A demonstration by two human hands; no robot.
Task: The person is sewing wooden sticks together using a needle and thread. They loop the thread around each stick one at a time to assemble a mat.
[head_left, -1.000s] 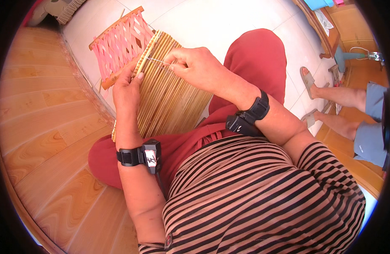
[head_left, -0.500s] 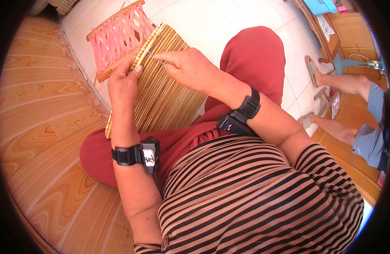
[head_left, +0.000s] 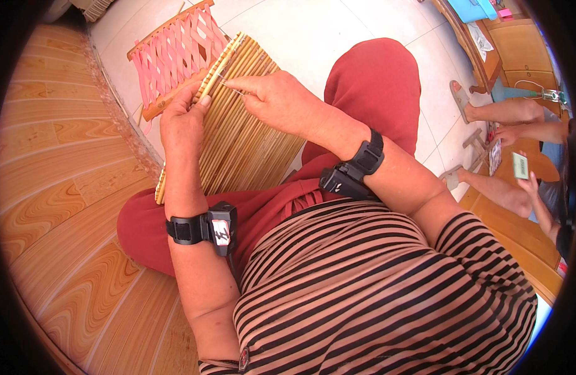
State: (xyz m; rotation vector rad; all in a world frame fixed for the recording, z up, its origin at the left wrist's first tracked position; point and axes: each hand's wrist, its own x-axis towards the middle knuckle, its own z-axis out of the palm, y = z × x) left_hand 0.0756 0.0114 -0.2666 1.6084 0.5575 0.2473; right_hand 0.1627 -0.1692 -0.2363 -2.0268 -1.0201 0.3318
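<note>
A mat of thin yellowish-brown sticks lies slantwise over my legs, its bound long edge pointing up and away. My left hand is closed on that edge, thumb on top and fingers curled underneath. My right hand is closed in a pinch just to the right, index fingertip on the sticks near the edge. A thin silvery needle-like piece runs from its fingers to the binding; its exact kind is too fine to make out.
Beyond the mat, a wooden frame laced with pink bands stands on the pale tiles. Wood-patterned flooring spreads at left. At right another person sits with sandalled feet, holding a small pale-green card-like object, near wooden furniture.
My hands and the mat stay nearly in place. At the right, the other person's arms have come into view, one hand holding the small pale-green object.
</note>
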